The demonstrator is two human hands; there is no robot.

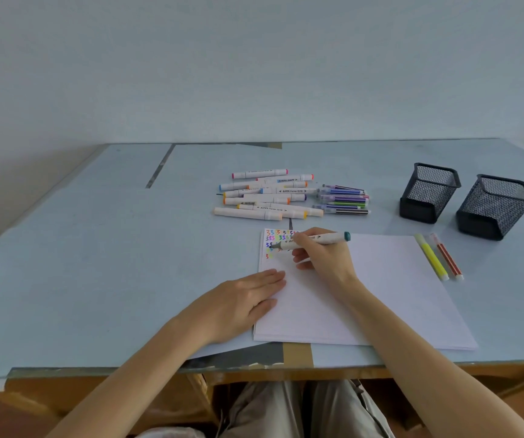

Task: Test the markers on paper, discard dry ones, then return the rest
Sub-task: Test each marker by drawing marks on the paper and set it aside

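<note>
My right hand (324, 254) grips a white marker with a teal end cap (333, 239), its tip resting on the top left corner of the white paper (380, 295). Coloured squiggles (275, 240) fill that corner. My left hand (245, 300) lies flat, fingers together, on the paper's left edge. Beyond the paper lies a pile of thick white markers (267, 196), with a group of thin coloured pens (344, 200) just right of it. A yellow pen (431, 257) and a red pen (448, 259) lie side by side off the paper's right edge.
Two black mesh pen holders (428, 192) (494, 207) stand at the back right of the pale blue table (96, 248). The table's near edge (159, 371) runs under my forearms, and my knees show below it. A plain wall rises behind.
</note>
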